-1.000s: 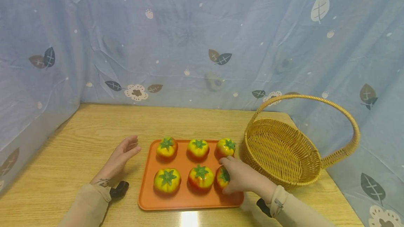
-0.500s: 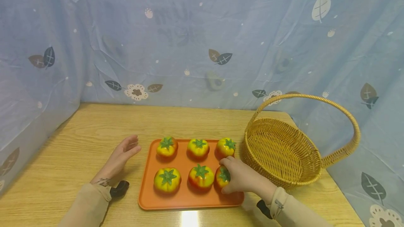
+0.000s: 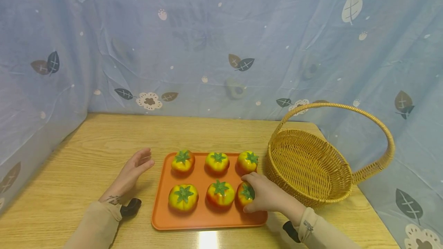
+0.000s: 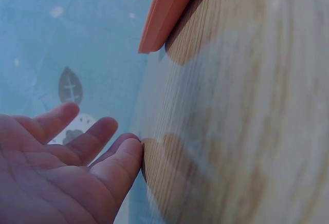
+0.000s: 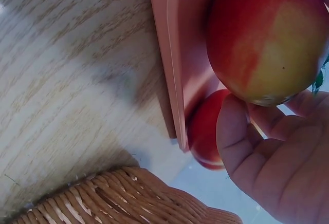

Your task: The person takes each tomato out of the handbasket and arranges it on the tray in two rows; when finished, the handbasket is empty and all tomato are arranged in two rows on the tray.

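My right hand point(image 3: 265, 194) grips the front right tomato point(image 3: 243, 196), a red and yellow one with a green star-shaped leaf cap, on an orange tray point(image 3: 202, 222). In the right wrist view its fingers curl against the side of that tomato point(image 5: 267, 39), and part of the thumb shows at the top corner. Several more tomatoes sit in two rows on the tray, among them the back right one point(image 3: 247, 161) just beyond my fingers. To the left of the tray my left hand point(image 3: 131, 170) holds nothing, its fingers loosely bent, side on to the wooden table point(image 4: 226, 131).
A wicker basket point(image 3: 304, 166) with a tall arched handle stands right of the tray, close to my right forearm, with nothing inside it. Blue patterned cloth point(image 3: 194, 49) hangs behind the table and along both sides.
My right hand has stayed at the front right tomato; hand and tomato shift only very slightly to the right. The left hand, tray and basket keep their places.
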A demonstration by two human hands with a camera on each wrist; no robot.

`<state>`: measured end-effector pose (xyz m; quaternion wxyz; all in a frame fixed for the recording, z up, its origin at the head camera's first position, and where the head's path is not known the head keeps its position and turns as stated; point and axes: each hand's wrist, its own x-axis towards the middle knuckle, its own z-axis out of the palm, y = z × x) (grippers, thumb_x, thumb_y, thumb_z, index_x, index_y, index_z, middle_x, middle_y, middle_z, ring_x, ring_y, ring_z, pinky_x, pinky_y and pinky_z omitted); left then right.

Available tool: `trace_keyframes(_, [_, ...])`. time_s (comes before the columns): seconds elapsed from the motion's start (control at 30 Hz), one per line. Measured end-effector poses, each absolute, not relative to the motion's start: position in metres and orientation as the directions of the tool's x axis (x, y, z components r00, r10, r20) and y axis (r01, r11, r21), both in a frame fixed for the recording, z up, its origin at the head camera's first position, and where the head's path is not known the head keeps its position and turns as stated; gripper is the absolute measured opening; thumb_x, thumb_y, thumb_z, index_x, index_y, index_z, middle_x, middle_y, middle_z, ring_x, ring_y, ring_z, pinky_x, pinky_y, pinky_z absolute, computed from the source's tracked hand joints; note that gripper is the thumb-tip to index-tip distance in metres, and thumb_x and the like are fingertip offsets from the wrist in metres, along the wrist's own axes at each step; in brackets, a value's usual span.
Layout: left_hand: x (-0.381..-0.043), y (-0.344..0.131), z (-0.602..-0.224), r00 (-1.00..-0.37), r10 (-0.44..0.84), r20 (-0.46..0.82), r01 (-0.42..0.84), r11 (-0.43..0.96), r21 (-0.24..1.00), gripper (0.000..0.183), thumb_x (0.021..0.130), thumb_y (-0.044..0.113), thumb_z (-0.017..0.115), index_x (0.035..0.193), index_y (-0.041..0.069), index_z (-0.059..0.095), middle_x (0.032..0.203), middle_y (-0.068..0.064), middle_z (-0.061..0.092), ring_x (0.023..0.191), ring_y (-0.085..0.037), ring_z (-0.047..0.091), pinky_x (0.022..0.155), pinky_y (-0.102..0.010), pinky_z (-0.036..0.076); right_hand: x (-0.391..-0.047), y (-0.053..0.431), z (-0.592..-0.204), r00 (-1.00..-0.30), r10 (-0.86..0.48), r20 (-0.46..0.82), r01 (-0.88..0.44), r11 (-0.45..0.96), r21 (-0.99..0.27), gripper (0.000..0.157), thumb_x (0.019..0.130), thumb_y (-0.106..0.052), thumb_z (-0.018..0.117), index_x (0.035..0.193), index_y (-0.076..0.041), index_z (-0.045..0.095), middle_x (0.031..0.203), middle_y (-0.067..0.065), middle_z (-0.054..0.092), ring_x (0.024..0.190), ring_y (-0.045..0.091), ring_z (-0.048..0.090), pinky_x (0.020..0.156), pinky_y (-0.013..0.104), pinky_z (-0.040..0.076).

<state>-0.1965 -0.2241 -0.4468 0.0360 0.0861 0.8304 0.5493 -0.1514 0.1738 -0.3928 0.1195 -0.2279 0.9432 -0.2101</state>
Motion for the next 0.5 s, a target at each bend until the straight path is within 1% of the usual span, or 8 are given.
trace_keyframes(0.5, [-0.1969, -0.2246, -0.4477, -0.983, 0.181, 0.024, 0.095, 0.396, 0.913, 0.063, 0.097, 0.026, 0.047, 0.144, -0.004, 0.017, 0.144, -0.03, 0.026, 0.13, -0.047, 0.027, 0.101, -0.063, 0.028, -0.152, 0.1755, -0.3939, -0.869, -0.475, -0.136, -0.379, 0.818, -0.434, 0.08, 0.056, -0.027, 0.081, 0.125, 0.0, 0.051, 0.123, 0.012, 0.053, 0.113, 0.032, 0.05, 0.091, 0.047, 0.045])
